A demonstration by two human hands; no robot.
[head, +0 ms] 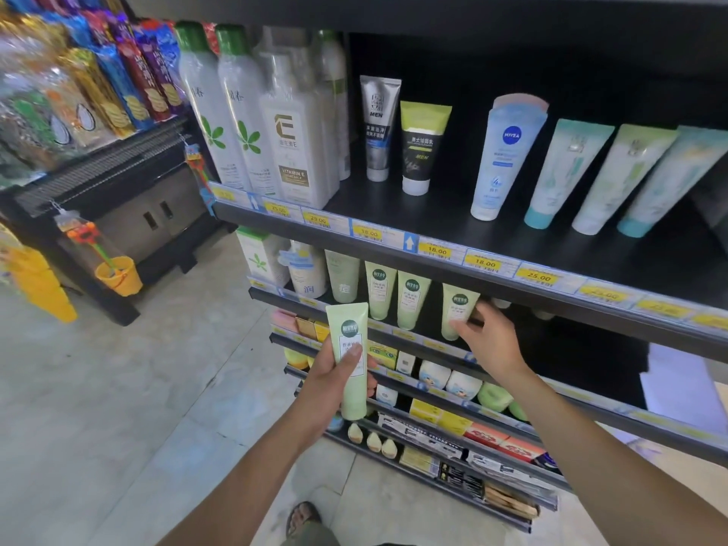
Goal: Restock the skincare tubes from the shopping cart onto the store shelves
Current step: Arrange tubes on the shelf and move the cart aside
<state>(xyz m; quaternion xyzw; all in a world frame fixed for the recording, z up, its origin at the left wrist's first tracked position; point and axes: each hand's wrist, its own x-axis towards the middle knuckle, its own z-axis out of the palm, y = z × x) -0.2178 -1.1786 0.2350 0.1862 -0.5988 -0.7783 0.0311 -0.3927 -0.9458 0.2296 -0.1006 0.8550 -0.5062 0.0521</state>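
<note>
- Holding a pale green plastic skincare tube (346,333) upright with its cap down, the left grip (331,382) sits at the centre of the frame. Its thumb lies across the tube's white label and its fingers wrap round the back.
- That held tube is in the air in front of the shelves and touches none of them.
- The right grip (494,340), just right of centre, reaches onto the second black shelf (417,340). It has hold of a matching green tube (459,305) standing there cap down, with the thumb on the front and the fingers curled round the tube's right side.
- Left of it on the same shelf stand two more green tubes (411,297) side by side, with a gap between them and the gripped one.
- Across the upper half of the frame, the top black shelf (433,214) carries a grey men's tube (378,128), a black and lime tube (423,147) and a blue and white Nivea tube (508,159). Three pale teal tubes (567,171) lean at the right.
- Yellow price tags (484,264) line that shelf's front rail.
- A pale tiled floor (157,388) fills the lower left, and a sandalled foot (303,514) shows at the bottom edge.
</note>
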